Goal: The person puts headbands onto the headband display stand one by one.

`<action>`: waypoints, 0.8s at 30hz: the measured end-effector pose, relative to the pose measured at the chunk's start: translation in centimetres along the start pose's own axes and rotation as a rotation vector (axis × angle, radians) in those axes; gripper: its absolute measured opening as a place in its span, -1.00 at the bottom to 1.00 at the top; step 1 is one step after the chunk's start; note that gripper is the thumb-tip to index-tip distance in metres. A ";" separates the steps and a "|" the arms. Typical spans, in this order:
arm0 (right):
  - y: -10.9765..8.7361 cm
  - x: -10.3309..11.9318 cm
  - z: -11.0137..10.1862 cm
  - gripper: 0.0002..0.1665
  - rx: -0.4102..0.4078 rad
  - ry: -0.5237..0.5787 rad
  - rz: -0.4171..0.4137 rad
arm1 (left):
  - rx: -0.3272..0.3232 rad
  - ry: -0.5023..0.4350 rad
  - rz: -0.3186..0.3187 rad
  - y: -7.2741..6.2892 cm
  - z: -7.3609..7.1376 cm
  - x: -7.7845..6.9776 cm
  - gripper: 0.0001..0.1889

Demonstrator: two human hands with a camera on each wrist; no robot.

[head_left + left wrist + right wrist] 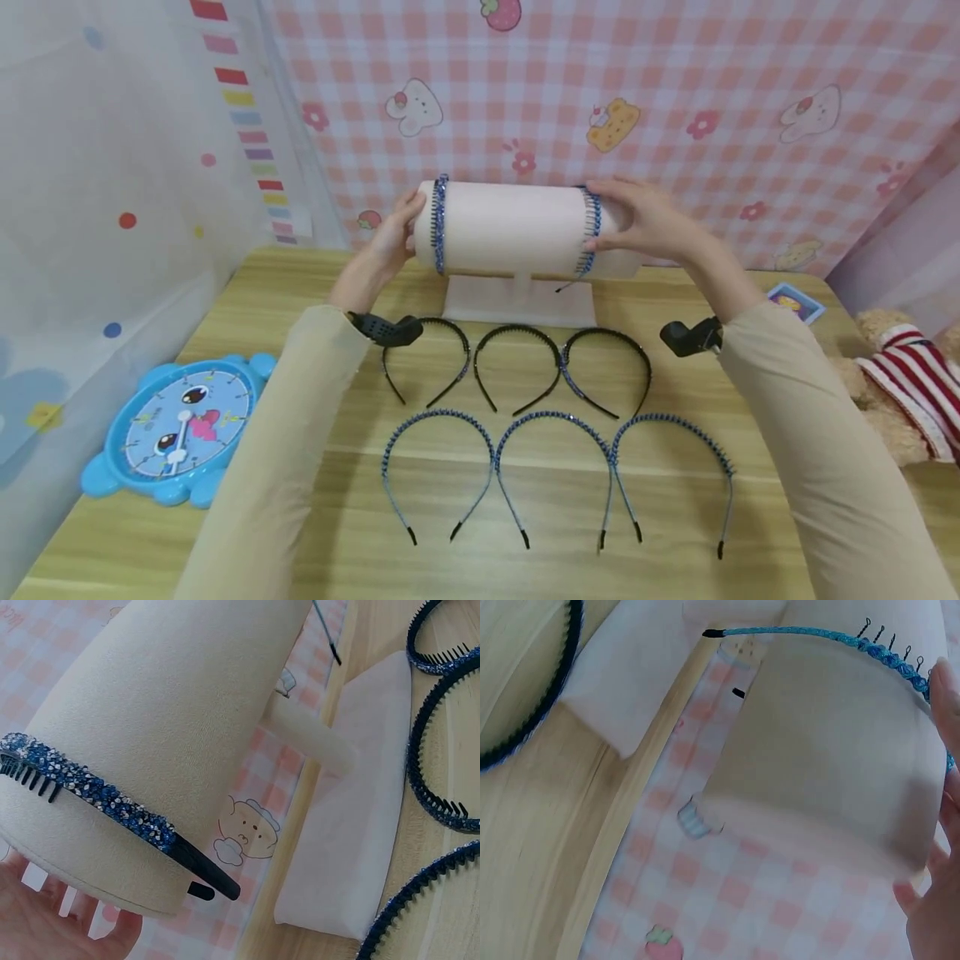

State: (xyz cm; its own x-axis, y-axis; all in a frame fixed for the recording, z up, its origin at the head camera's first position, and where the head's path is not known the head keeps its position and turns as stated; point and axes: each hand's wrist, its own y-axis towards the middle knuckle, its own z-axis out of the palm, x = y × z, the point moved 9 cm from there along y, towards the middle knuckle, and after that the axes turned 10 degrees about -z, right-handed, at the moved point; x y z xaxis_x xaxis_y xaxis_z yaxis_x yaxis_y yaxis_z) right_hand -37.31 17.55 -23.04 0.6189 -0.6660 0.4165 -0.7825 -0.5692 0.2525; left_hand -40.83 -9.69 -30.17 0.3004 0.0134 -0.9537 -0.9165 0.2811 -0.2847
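A cream cylindrical headband stand (510, 229) lies across its post and flat base. Around its left part sits a black toothed headband (105, 796) covered in blue and silver glitter stones. My left hand (393, 233) grips the cylinder's left end, its fingertips against the end edge in the left wrist view. Toward the right end, a blue beaded headband (892, 661) with thin wire loops goes round the cylinder. My right hand (648, 218) holds this band, thumb in front and fingers over the top; part of the band is hidden behind the hand.
Below the stand's base (480, 302), black glitter headbands (517, 328) lie in a row, with blue beaded headbands (551, 414) nearer. A blue toy clock (187, 421) is at left. A small card (795, 302) and a teddy bear (911, 383) are at right.
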 end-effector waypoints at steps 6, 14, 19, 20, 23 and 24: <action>2.0 1.7 1.1 0.01 0.036 -0.101 -0.006 | -0.007 -0.019 0.003 0.2 0.0 -0.2 -0.35; 4.0 3.8 2.7 0.00 0.085 -0.192 -0.029 | -0.007 -0.012 0.007 0.4 0.2 -0.3 -0.37; 5.4 5.2 3.7 0.02 0.110 -0.245 -0.059 | -0.013 -0.033 0.006 0.3 0.1 -0.3 -0.34; 5.7 5.4 3.9 0.02 0.112 -0.255 -0.067 | -0.013 -0.035 0.006 0.2 0.1 -0.3 -0.34; 6.5 6.3 4.6 0.02 0.126 -0.280 -0.081 | -0.013 -0.036 0.009 0.0 0.1 -0.3 -0.35; 6.8 6.6 4.9 0.02 0.130 -0.287 -0.086 | -0.014 -0.037 0.009 0.0 0.2 -0.3 -0.35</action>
State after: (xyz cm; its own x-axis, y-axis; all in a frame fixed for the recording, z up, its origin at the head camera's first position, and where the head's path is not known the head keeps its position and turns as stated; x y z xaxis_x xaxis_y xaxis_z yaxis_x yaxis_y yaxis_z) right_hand -38.17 6.95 -22.84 0.6909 -0.7110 0.1309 -0.7226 -0.6736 0.1550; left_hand -40.84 -9.56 -29.88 0.3010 0.0511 -0.9523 -0.9228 0.2677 -0.2773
